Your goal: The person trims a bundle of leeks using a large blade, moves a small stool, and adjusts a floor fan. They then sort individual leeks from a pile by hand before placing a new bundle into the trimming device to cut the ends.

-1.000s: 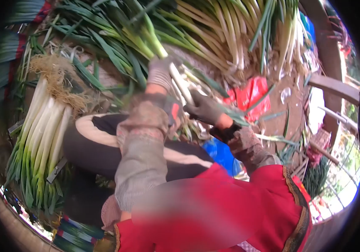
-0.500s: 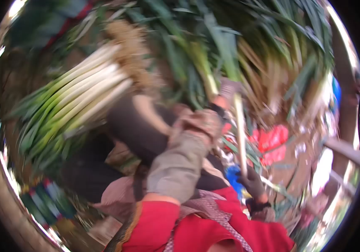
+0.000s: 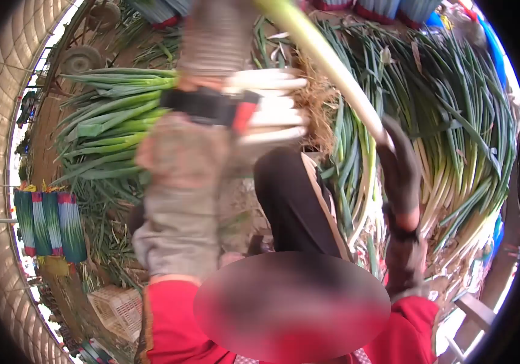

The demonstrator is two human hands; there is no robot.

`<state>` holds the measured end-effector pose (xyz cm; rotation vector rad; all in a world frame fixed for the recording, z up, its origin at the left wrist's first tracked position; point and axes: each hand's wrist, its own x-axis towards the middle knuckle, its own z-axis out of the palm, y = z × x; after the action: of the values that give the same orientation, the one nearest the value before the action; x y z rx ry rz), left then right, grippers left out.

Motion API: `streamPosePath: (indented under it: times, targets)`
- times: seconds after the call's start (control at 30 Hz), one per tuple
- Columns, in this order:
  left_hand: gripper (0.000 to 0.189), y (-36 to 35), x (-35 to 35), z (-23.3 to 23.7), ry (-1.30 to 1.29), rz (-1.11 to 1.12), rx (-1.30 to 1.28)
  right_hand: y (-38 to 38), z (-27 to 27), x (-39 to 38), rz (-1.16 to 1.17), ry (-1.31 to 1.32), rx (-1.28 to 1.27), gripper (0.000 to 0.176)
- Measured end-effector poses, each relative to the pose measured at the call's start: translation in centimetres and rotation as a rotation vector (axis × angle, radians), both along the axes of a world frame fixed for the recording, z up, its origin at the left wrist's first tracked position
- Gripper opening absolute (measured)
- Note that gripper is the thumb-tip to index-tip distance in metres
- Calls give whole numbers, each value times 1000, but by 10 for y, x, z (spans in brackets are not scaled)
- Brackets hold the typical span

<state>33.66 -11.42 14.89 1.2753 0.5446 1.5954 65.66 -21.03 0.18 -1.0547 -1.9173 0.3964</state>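
A single leek [image 3: 333, 67] slants through the air, its pale root end low and its greener part leaving the top edge. My right hand [image 3: 401, 164], in a dark glove, is closed around the root end. My left hand [image 3: 219, 36], in a striped glove, reaches far forward against the leek's upper part; its fingers are blurred and cut off by the top edge. Under my left forearm lies a row of trimmed leeks [image 3: 275, 112], roots to the right and green leaves to the left. A large heap of loose leeks [image 3: 454, 121] spreads on the right.
Tied leek bundles [image 3: 54, 224] stand at the left, and more wrapped bundles [image 3: 375, 9] lie along the far edge. A woven basket [image 3: 117, 309] is at lower left, a wheel [image 3: 82, 60] at upper left. My bent knee [image 3: 293, 200] is between my arms.
The view has turned. My left hand has swung forward and left with the leek's upper part, and my right hand has come up with the root end. The leek is now raised.
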Motion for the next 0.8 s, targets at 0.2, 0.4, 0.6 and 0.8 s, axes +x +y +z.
streamPosePath:
  times: [0.2,0.4,0.6,0.8]
  targets:
    - [37,1,-264,-69,648,828,-720,124,5,-157,114,-227,276,35]
    - [44,-36,-242,-100,2008,1026,-471,179,-80,-206,206,-713,-90,34]
    - [54,-7,-239,-132,2282,670,-637,181,-83,-202,223,-675,-88,35]
    - [51,-18,-235,-141,2268,689,-657,175,-22,-177,192,-766,-35,37]
